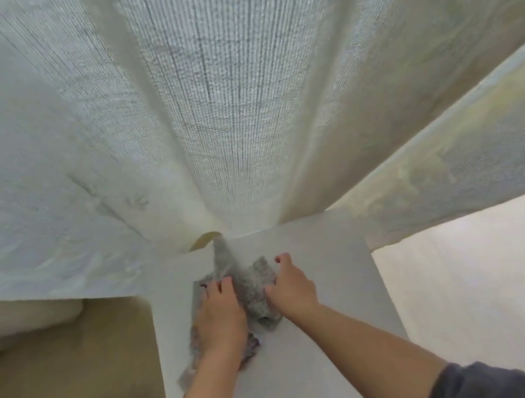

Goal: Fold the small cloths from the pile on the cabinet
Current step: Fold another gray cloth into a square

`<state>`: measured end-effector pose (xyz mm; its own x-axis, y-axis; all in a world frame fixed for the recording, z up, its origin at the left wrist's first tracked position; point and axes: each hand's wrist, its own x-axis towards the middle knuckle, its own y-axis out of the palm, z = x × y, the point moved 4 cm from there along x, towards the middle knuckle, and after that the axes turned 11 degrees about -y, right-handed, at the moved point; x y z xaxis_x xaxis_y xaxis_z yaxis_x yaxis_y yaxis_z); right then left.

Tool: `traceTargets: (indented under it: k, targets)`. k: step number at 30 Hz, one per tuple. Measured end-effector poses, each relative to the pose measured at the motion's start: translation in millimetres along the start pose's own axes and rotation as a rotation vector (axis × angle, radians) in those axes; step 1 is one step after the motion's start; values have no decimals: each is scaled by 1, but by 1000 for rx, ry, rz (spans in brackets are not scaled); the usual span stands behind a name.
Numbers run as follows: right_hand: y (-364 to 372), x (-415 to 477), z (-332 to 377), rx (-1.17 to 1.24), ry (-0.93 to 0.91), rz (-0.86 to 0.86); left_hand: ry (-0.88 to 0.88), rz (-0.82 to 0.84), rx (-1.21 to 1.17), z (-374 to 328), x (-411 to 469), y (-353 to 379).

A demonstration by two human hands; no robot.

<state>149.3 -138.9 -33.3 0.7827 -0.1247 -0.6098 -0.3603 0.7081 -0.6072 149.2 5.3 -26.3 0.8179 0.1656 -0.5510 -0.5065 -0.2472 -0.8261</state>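
Left grip (218,316) is laid flat, fingers straight, on the grey cloths (250,288), probably so the pile is pinned while one piece is worked. Right grip (291,291) is rested on the pile's right edge; whether cloth is pinched cannot be told. Farther off, the cabinet's white tabletop (330,256) is overhung by a pale curtain (240,100).

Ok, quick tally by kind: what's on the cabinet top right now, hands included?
Hands: 2 (left hand, right hand)
Grey cloth pile: 1, single cloths in it cannot be counted
Cabinet: 1
Total: 4
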Motion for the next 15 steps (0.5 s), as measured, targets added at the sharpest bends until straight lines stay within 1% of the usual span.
traceTargets:
  k: [2, 4, 5, 8, 10, 12, 15]
  targets:
    - [4, 4, -6, 34, 27, 23, 49, -76, 57, -2, 1, -1]
    - [2, -2, -10, 73, 15, 26, 62, -89, 81, -3, -2, -9]
    - [-2, -8, -11, 97, -19, 21, 73, -93, 73, -3, -6, -15]
    - [-34, -41, -1, 137, -174, -36, 180, -100, -84, -4, -26, -44]
    - [-66, -72, 9, 128, -288, -60, 249, -49, -213, -5, -47, -74]
    - [-105, -108, 22, 158, -417, -77, 274, 23, -325, -9, -75, -114]
    - [-173, -173, 54, 269, -558, -73, 361, 62, -427, -20, -130, -185]
